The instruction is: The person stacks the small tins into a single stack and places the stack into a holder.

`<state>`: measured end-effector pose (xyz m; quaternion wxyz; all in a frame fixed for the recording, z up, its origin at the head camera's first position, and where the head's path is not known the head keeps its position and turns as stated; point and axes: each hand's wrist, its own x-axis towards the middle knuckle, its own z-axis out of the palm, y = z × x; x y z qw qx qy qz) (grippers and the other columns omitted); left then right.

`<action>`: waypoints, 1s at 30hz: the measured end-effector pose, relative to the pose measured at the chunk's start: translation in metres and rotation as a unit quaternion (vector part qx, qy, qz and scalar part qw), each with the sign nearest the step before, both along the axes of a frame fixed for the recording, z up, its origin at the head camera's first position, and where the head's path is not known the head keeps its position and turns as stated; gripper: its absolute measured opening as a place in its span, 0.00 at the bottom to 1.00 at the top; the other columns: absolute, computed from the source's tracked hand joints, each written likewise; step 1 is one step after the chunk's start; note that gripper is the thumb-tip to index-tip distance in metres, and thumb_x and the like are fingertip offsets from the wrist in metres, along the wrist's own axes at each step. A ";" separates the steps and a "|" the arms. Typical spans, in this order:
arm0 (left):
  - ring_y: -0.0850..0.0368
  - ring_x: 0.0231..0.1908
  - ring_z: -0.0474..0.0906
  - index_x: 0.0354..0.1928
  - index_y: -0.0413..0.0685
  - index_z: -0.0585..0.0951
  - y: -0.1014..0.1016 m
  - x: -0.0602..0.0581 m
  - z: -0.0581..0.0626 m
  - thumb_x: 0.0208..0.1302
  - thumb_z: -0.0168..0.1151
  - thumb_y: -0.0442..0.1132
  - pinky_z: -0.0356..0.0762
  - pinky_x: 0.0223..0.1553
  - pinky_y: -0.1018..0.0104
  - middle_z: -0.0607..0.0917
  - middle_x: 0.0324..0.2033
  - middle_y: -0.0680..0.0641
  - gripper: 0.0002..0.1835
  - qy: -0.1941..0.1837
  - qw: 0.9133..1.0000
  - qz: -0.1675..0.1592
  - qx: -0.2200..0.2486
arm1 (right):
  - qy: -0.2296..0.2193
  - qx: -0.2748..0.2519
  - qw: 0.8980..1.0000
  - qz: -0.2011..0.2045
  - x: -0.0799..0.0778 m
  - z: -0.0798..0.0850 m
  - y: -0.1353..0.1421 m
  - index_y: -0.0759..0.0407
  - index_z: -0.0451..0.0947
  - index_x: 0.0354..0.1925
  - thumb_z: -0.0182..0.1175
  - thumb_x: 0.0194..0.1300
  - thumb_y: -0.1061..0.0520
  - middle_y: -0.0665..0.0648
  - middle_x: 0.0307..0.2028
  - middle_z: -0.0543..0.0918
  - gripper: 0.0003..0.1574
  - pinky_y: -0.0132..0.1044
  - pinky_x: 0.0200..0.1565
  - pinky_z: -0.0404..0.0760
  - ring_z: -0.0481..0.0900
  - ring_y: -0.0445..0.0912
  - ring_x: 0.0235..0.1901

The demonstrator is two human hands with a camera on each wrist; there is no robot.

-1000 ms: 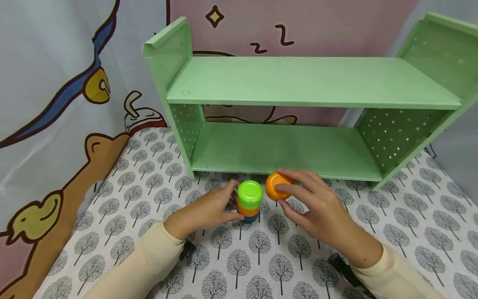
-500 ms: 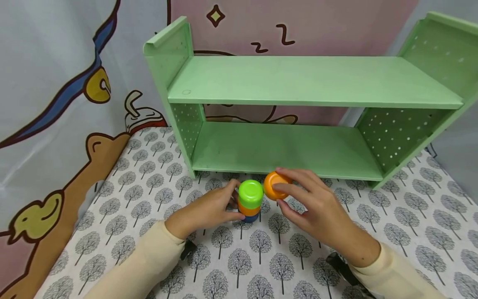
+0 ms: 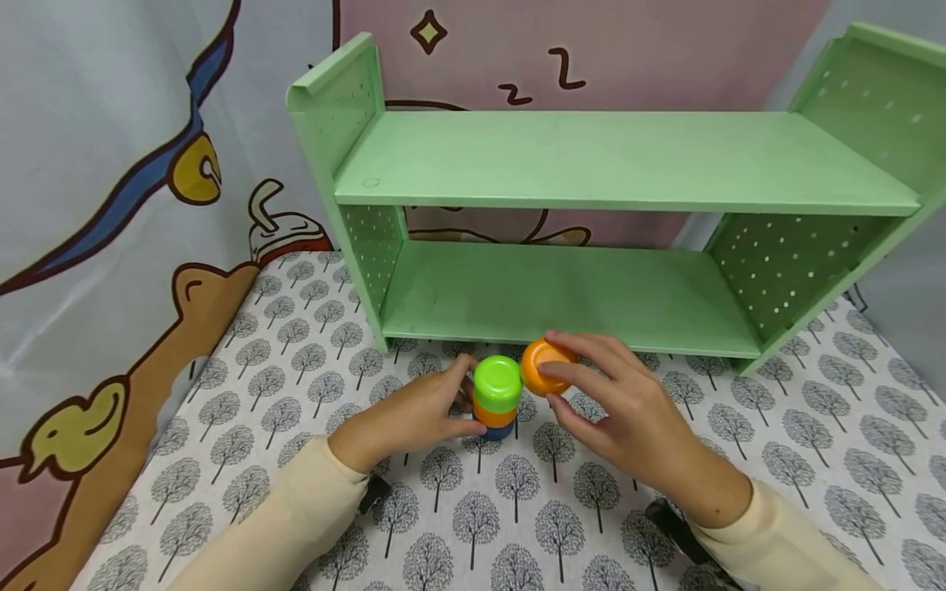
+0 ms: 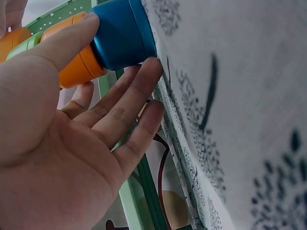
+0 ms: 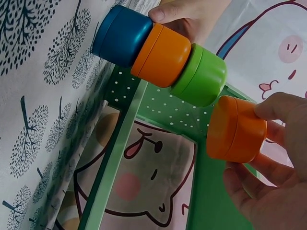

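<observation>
Three small stacking cups stand in a column on the tablecloth: a blue cup (image 5: 122, 36) at the bottom, an orange cup (image 5: 161, 55) in the middle and a green cup (image 3: 498, 382) on top. My left hand (image 3: 414, 414) holds the column low down from the left, its thumb on the blue cup near the orange one. A second orange cup (image 3: 548, 367) is pinched between the thumb and fingers of my right hand (image 3: 636, 402). It hangs close beside the green cup's top, a little to the right; whether they touch I cannot tell.
A green two-tier shelf (image 3: 576, 291) with dotted side panels stands right behind the hands. The table wears a white cloth (image 3: 473, 509) printed with grey trees. Cartoon-patterned curtains (image 3: 111, 148) hang at the left and back.
My right hand has brought its orange cup slightly left, nearer the green cup, then nearly stopped. The left hand and the column stay where they were.
</observation>
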<state>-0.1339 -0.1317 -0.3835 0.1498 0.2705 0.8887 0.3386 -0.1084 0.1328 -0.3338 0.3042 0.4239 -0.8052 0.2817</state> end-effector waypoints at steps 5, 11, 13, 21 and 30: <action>0.59 0.47 0.83 0.63 0.50 0.63 0.000 -0.001 0.000 0.59 0.74 0.44 0.83 0.53 0.64 0.84 0.49 0.49 0.36 0.004 1.000 -0.001 0.000 | 0.002 0.001 1.000 -0.001 0.000 0.000 -0.001 0.57 0.85 0.46 0.57 0.70 0.51 0.62 0.58 0.82 0.16 0.20 0.66 0.68 0.79 0.55 0.55; 0.59 0.47 0.83 0.63 0.50 0.63 0.000 -0.001 0.000 0.59 0.73 0.44 0.82 0.53 0.64 0.84 0.49 0.48 0.35 0.000 1.000 -0.002 0.004 | 0.013 -0.001 1.000 -0.001 -0.001 0.001 -0.003 0.58 0.85 0.45 0.57 0.68 0.52 0.62 0.58 0.82 0.16 0.21 0.65 0.70 0.80 0.54 0.54; 0.58 0.47 0.83 0.63 0.50 0.63 0.001 -0.001 0.000 0.59 0.74 0.44 0.83 0.53 0.64 0.84 0.49 0.48 0.35 -0.001 1.000 -0.003 0.005 | 0.014 0.000 1.000 -0.001 -0.001 0.001 -0.003 0.58 0.85 0.45 0.57 0.66 0.52 0.62 0.58 0.82 0.16 0.21 0.64 0.71 0.80 0.54 0.54; 0.59 0.47 0.83 0.63 0.51 0.63 0.001 -0.001 0.000 0.59 0.73 0.44 0.83 0.54 0.64 0.84 0.50 0.49 0.35 -0.002 1.000 -0.003 0.000 | 0.014 -0.008 1.000 0.007 -0.002 0.001 -0.006 0.59 0.85 0.45 0.58 0.65 0.53 0.63 0.58 0.82 0.15 0.22 0.64 0.71 0.80 0.55 0.54; 0.60 0.47 0.83 0.63 0.51 0.64 0.000 -0.001 0.001 0.59 0.74 0.44 0.82 0.53 0.66 0.84 0.48 0.50 0.35 0.001 1.000 0.001 -0.001 | 0.011 -0.010 1.000 0.009 -0.001 0.002 -0.009 0.59 0.85 0.46 0.57 0.69 0.52 0.63 0.58 0.82 0.16 0.22 0.64 0.71 0.80 0.55 0.55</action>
